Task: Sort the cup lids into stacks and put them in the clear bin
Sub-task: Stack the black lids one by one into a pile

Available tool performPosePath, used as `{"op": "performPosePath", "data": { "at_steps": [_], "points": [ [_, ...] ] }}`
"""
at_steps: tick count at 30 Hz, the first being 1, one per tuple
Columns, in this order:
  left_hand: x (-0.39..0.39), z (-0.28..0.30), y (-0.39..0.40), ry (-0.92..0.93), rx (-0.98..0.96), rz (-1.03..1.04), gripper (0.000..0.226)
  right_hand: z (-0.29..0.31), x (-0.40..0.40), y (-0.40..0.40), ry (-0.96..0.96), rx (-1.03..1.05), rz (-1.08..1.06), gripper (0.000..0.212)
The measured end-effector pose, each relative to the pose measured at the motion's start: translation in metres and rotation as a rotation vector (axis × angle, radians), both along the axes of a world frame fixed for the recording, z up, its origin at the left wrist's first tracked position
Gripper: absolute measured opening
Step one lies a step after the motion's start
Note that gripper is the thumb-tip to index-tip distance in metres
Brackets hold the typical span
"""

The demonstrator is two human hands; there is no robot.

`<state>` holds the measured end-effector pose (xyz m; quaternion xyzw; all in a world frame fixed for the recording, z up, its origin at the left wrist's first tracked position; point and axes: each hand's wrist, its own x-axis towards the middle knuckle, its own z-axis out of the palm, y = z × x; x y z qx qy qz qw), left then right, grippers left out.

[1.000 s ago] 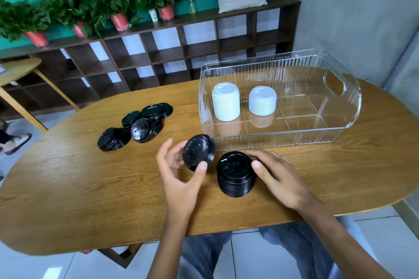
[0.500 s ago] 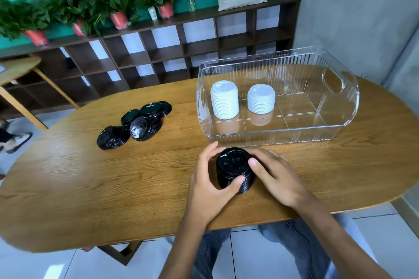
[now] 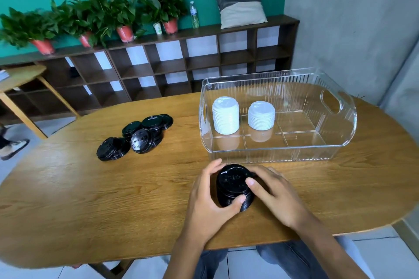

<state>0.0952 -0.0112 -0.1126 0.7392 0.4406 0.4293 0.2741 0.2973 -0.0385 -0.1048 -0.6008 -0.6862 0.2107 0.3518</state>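
1. Left hand [image 3: 209,199] curled round the stack of black plastic cup lids [image 3: 234,184]: thumb on near side, fingers wrapped over the far-left edge.
2. Right hand [image 3: 277,195] grips the same stack from the right, thumb on the top lid, fingers behind it.
3. Stack stands upright on the oval wooden table [image 3: 68,199], just in front of the clear ribbed plastic bin [image 3: 340,140], not inside it.
4. Bin holds two stacks of white lids in its left part: taller white lid stack [image 3: 226,115] far left, shorter white lid stack [image 3: 261,115] beside it, apart.
5. Loose pile of black lids [image 3: 138,137] lies on the table well left of the bin, some overlapping, one tilted.
6. Background: dark wooden cubby shelf [image 3: 172,61] with potted green plants [image 3: 108,11], a clear water bottle [image 3: 194,15] and a grey-beige cushion [image 3: 241,5] on top.
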Motion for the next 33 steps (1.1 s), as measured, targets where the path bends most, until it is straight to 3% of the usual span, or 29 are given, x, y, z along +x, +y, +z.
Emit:
{"op": "performPosePath", "data": {
  "at_steps": [8, 14, 18, 19, 21, 22, 24, 25, 28, 30, 31, 33],
  "points": [
    [-0.001, 0.000, -0.001, 0.001, -0.027, -0.035, 0.081, -0.003, 0.000, 0.002, -0.051, 0.013, -0.004, 0.048],
    [-0.001, 0.006, -0.002, 0.025, -0.054, -0.046, 0.085, 0.003, -0.001, 0.002, -0.092, -0.036, -0.009, 0.058],
    [0.000, 0.009, 0.010, 0.082, -0.195, -0.041, 0.079, 0.003, 0.001, 0.006, -0.133, -0.090, -0.009, 0.061],
    [-0.013, 0.007, 0.022, 0.020, -0.231, -0.145, 0.071, 0.001, 0.002, 0.009, -0.147, -0.101, -0.012, 0.058],
    [-0.020, -0.004, 0.056, -0.084, -0.450, -0.114, 0.052, -0.002, 0.005, 0.016, -0.191, -0.144, 0.010, 0.044],
    [-0.009, 0.004, 0.072, -0.013, -0.559, -0.144, 0.048, -0.003, 0.004, 0.021, -0.194, -0.176, 0.030, 0.039],
    [0.000, -0.005, 0.097, 0.107, -0.549, -0.120, 0.047, -0.005, 0.003, 0.026, -0.171, -0.209, 0.063, 0.039],
    [0.004, -0.014, 0.102, 0.078, -0.604, -0.050, 0.048, -0.005, 0.003, 0.026, -0.170, -0.213, 0.066, 0.041],
    [0.005, 0.000, 0.091, 0.015, -0.664, -0.122, 0.050, -0.001, 0.005, 0.022, -0.214, -0.168, 0.068, 0.040],
    [-0.005, -0.002, 0.056, -0.131, -0.647, -0.146, 0.056, 0.003, 0.006, 0.015, -0.216, -0.084, 0.033, 0.037],
    [-0.004, 0.000, 0.037, -0.215, -0.509, -0.126, 0.065, 0.008, 0.004, 0.012, -0.215, -0.064, 0.025, 0.037],
    [0.005, 0.005, 0.019, -0.038, -0.240, -0.068, 0.081, 0.017, 0.002, 0.006, -0.262, -0.057, 0.028, 0.038]
  ]
}}
